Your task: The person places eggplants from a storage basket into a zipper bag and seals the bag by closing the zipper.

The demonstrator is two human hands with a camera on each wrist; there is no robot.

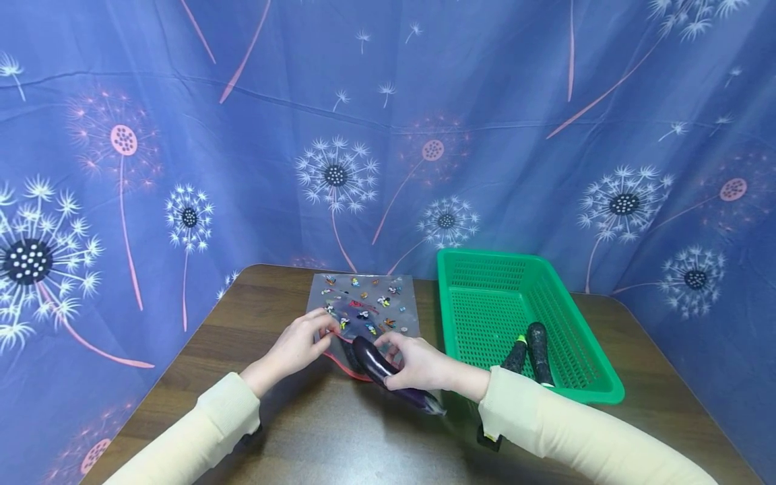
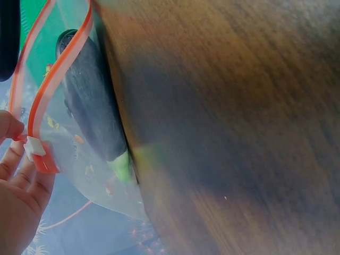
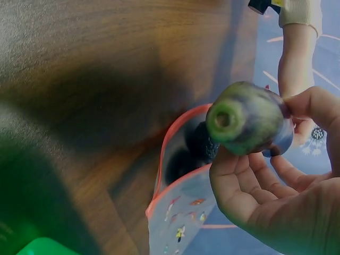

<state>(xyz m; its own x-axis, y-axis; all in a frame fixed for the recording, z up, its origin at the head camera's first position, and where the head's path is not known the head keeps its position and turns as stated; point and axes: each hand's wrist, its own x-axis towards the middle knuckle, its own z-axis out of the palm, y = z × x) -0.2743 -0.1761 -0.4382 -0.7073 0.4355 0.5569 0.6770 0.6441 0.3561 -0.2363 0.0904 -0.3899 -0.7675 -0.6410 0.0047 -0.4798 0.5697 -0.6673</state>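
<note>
A glossy purple eggplant [image 1: 371, 359] is gripped by my right hand [image 1: 418, 364], its thumb on one side and fingers on the other. The eggplant's far end overlaps the mouth of a clear zip bag [image 1: 403, 286] printed with small cartoon figures. In the right wrist view its greenish stem end [image 3: 226, 119] faces the camera. My left hand [image 1: 303, 343] pinches the bag's orange-red zip edge [image 2: 45, 93], close to a white slider [image 2: 35, 146]. Inside the bag lies a dark, zucchini-like vegetable [image 2: 93, 101] with a pale green tip.
To the right stands a green slotted basket [image 1: 444, 316], holding dark, rough-skinned zucchini-like vegetables [image 1: 538, 350] at its near end. Everything sits on a brown wooden table [image 1: 242, 316]. Behind the table hangs a blue cloth [image 1: 261, 168] with a dandelion print.
</note>
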